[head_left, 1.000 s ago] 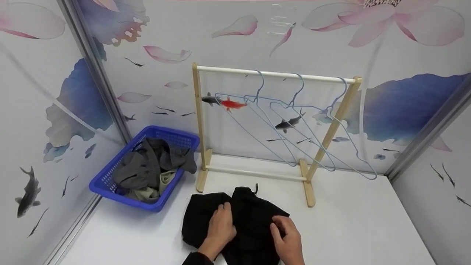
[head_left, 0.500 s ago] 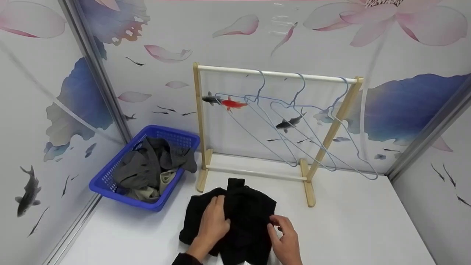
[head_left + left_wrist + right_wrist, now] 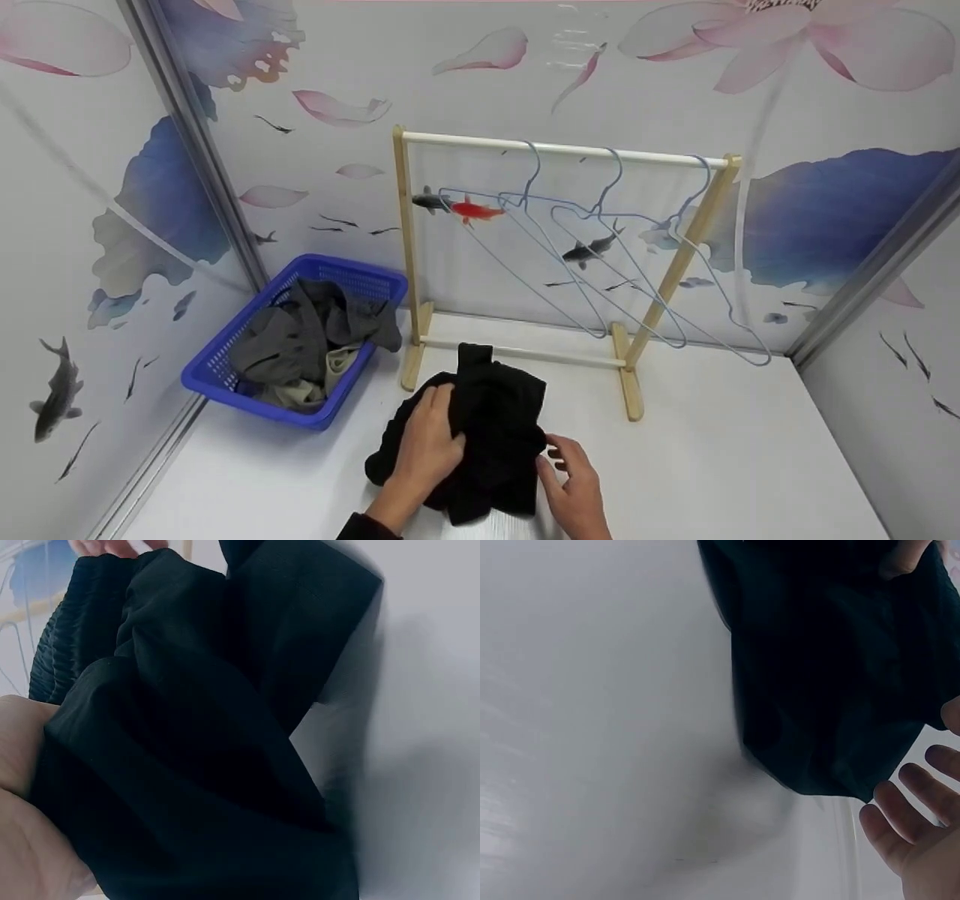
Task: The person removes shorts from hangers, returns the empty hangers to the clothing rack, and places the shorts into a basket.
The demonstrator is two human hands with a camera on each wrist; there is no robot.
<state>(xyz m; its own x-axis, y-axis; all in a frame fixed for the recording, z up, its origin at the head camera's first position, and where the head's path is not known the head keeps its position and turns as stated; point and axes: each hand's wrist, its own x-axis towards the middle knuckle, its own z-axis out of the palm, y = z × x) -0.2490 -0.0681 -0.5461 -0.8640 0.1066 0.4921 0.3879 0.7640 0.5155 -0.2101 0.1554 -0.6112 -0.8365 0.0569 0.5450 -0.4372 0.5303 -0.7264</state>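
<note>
A bunched pair of black shorts (image 3: pixel 499 420) is held up over the white table. In the left wrist view the shorts (image 3: pixel 187 720) show a gathered elastic waistband (image 3: pixel 67 630) and a square-cut leg end. My left hand (image 3: pixel 427 442) grips the cloth on its left side, thumb toward the middle. At the right edge, my right hand (image 3: pixel 574 480) has its fingertips by the fabric. Seen from the right wrist, the fingers of this hand (image 3: pixel 922 817) are spread and loosely bent near a lower corner of the shorts (image 3: pixel 825 690).
Behind the shorts stands a wooden rack (image 3: pixel 405 247) with a white rail (image 3: pixel 570 149) carrying three blue wire hangers (image 3: pixel 600 217). A blue basket (image 3: pixel 259 409) at left holds grey and pale green clothes (image 3: pixel 292 337). Printed wall panels (image 3: pixel 480 90) enclose the white table (image 3: pixel 712 450).
The shorts have been gathered narrower and raised, their lower end now in view above the table. Both hands have shifted slightly left, and a cord seen earlier at the top is no longer visible.
</note>
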